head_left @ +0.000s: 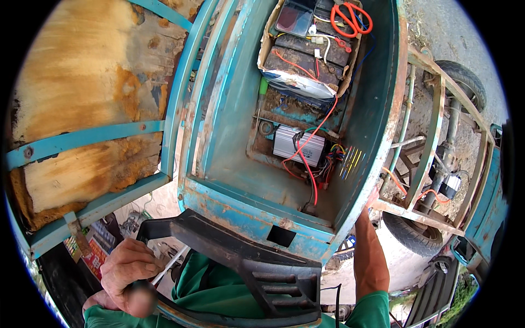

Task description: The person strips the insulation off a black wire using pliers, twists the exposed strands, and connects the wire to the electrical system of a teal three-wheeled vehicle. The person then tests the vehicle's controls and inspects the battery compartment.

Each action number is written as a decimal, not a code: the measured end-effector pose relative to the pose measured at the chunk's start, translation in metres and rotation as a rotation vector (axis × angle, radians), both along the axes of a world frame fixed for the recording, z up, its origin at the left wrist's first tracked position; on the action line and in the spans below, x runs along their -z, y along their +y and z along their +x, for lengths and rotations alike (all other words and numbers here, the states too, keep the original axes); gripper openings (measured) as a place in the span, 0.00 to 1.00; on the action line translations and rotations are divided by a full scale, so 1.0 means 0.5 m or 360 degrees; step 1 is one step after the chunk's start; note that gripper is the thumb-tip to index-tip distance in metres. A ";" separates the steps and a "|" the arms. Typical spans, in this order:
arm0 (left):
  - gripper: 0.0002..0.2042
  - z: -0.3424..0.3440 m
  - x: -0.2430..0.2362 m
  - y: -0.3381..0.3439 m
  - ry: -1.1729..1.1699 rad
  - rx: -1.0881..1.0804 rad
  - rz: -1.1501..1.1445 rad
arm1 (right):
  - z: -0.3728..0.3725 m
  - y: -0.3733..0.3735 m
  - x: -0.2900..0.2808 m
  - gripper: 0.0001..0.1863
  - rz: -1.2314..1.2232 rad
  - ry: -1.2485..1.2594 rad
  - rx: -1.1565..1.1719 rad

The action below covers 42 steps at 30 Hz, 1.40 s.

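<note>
My left hand (130, 270) is closed around the left side of a black plastic frame (219, 243) with slots at its right end. That frame sits against the near wall of a rusty blue metal box (257, 210), in front of my green shirt. My right hand (372, 200) reaches the outside of the box near its front right corner; its fingers are mostly hidden there. Inside the box lies a finned silver controller (298, 145) with a bundle of coloured wires (334, 156). Behind it, a worn carton (298, 82) holds dark batteries (298, 57).
Orange-handled scissors (353, 19) and a dark flat-screened device (295, 16) lie on the batteries. A green-handled screwdriver (263, 86) stands by the box's left wall. Left is a stained board in a blue frame (82, 139); right, a rusty chassis (432, 142) with wheels (413, 229).
</note>
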<state>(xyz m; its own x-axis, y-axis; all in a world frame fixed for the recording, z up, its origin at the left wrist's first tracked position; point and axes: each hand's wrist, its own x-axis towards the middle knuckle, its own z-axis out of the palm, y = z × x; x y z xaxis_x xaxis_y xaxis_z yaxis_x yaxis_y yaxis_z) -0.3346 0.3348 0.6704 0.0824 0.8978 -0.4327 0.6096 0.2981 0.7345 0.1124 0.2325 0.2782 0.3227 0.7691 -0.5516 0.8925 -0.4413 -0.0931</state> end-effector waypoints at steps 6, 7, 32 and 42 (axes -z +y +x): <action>0.04 0.019 -0.003 0.010 0.0014 -0.0039 -0.0068 | 0.003 -0.001 0.015 0.17 0.0007 0.0011 -0.0016; 0.04 0.025 -0.006 0.003 0.0030 -0.0078 -0.0058 | 0.003 0.008 0.017 0.18 -0.0026 0.0024 -0.0029; 0.05 0.020 -0.002 0.017 0.0028 -0.0007 -0.0049 | 0.006 -0.002 0.014 0.20 -0.0077 0.0075 0.0073; 0.18 0.000 -0.001 0.000 -0.0046 -0.0018 -0.0049 | 0.020 -0.016 0.026 0.20 -0.0017 0.0154 0.0049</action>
